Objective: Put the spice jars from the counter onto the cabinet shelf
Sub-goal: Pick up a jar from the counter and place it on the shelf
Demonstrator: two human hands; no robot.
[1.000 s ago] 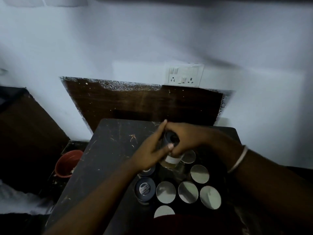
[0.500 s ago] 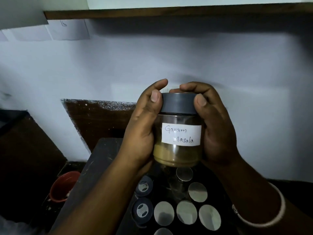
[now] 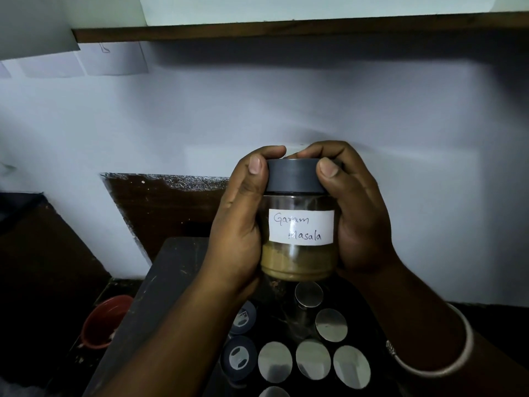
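Both hands wrap the Garam Masala jar (image 3: 299,236), upright in mid-air: left hand (image 3: 240,222) and right hand (image 3: 359,222) with thumbs on its grey lid (image 3: 294,176). Below, more jars (image 3: 313,359) crowd the dark counter (image 3: 166,276); the shelf (image 3: 286,27) runs above.

Bottom jar lid (image 3: 274,392) cut off

1. We saw bare wall (image 3: 286,110) and open air between our raised hands and the wooden shelf edge (image 3: 286,25) overhead.
2. Below, lidded jars (image 3: 312,359) crowded the counter (image 3: 171,270); its left half lay bare.
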